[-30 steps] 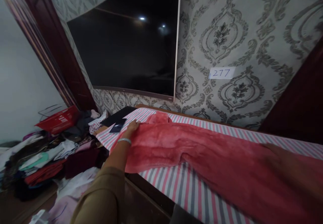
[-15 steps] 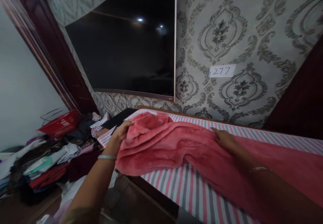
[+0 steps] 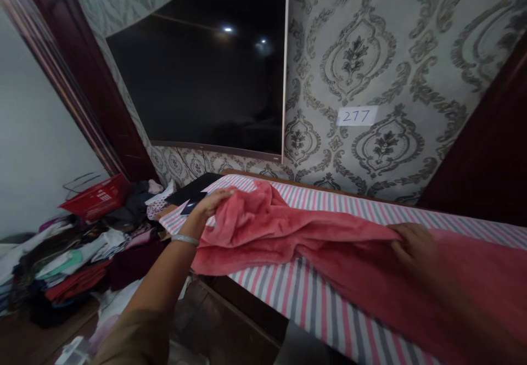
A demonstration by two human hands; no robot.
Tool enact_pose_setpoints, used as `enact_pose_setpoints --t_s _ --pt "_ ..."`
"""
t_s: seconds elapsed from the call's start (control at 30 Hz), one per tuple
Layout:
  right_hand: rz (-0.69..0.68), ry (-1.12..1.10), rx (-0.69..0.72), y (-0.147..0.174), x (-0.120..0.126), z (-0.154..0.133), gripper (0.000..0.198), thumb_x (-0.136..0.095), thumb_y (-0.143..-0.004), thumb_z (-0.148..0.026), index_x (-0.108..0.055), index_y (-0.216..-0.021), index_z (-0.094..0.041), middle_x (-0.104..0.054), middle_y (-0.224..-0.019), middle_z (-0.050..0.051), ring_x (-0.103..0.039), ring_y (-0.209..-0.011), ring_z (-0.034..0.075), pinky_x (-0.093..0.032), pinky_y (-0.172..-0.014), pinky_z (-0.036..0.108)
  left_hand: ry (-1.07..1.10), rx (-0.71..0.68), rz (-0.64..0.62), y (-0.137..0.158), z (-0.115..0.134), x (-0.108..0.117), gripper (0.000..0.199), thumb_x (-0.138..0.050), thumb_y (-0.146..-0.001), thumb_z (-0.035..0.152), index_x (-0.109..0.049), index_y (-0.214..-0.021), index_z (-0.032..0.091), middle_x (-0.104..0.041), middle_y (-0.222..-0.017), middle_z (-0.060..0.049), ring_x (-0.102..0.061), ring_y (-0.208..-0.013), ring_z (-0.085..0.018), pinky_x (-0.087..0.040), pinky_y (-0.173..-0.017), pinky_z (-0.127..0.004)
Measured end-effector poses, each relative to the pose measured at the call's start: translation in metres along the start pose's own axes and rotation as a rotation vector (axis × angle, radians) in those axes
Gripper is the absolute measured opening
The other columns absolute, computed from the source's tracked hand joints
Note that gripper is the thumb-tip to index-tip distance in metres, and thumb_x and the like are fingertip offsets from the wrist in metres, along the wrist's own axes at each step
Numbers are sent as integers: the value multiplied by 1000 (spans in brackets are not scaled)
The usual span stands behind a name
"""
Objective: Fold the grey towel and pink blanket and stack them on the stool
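Pink fabric (image 3: 337,247), grey-pink striped cloth (image 3: 313,304)

Dim overall, with two small white glints on the dark television screen (image 3: 197,90) (a bright glare also shows at top left). Blur softens the right hand (image 3: 415,247); the pink cloth (image 3: 255,252) darkens toward the lower right, and the outer edges look stretched.

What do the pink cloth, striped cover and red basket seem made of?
Pink cloth: likely plush synthetic fleece, given its soft, brushed sheen. Striped cover: perhaps cotton or a blend, thin and matt. Red basket: probably plastic, with stiff, smooth-looking walls.
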State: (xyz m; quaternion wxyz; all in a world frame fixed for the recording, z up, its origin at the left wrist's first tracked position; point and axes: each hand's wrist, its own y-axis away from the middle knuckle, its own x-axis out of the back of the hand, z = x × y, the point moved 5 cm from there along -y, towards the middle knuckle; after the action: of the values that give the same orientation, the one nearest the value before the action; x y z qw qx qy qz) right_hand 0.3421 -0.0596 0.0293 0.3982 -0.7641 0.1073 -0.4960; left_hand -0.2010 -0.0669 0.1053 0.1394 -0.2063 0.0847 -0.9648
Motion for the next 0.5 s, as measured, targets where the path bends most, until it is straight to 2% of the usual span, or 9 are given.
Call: enact_pose_setpoints --t_s 0.07,0.13,0.2,0.27,0.37,0.5 --pt "44 -42 -14 10 12 0 23 -44 -82 -35 -63 -87 -22 -67 -83 10 -64 -80 28 -50 -73 42 71 -36 25 -4 21 8 33 -60 -94 39 -62 -119 19 -63 -123 -9 -63 -105 -22 -55 -89 -42" --pt "103 -63 -29 14 24 -1 22 -44 -82 -36 -62 -87 -23 -68 -83 9 -64 -80 28 -50 -74 41 240 -108 80 -9 48 22 26 -65 -90 40 -66 -106 20 -69 -112 -8 -66 -102 -22 -57 -89 -37" --pt "176 -52 -34 14 37 -2 22 -43 -82 -35 -61 -88 -23 -68 -82 8 -64 -79 28 -50 -75 41 496 -231 168 -13 78 40 20 -72 -82 38 -68 -92 21 -73 -99 -4 -68 -99 -21 -57 -89 -32" --pt "259 -16 -51 10 52 -2 22 -43 -82 -35 -60 -88 -23 -67 -81 9 -63 -78 28 -49 -75 41 685 -380 258 -13 106 56 19 -77 -77 35 -68 -87 23 -74 -93 -1 -70 -97 -19 -57 -90 -29" --pt "371 19 -129 2 75 0 23 -43 -80 -37 -60 -87 -22 -66 -80 10 -62 -78 28 -49 -74 40 692 -532 337 -13 139 73 23 -80 -74 35 -68 -90 23 -75 -95 0 -69 -98 -17 -56 -93 -27" --pt "442 -14 -239 -5 105 -4 22 -46 -75 -37 -60 -82 -22 -65 -79 8 -62 -77 26 -48 -72 37 583 -637 369 -6 176 86 28 -82 -73 37 -66 -89 20 -71 -87 1 -68 -91 -14 -55 -89 -27"
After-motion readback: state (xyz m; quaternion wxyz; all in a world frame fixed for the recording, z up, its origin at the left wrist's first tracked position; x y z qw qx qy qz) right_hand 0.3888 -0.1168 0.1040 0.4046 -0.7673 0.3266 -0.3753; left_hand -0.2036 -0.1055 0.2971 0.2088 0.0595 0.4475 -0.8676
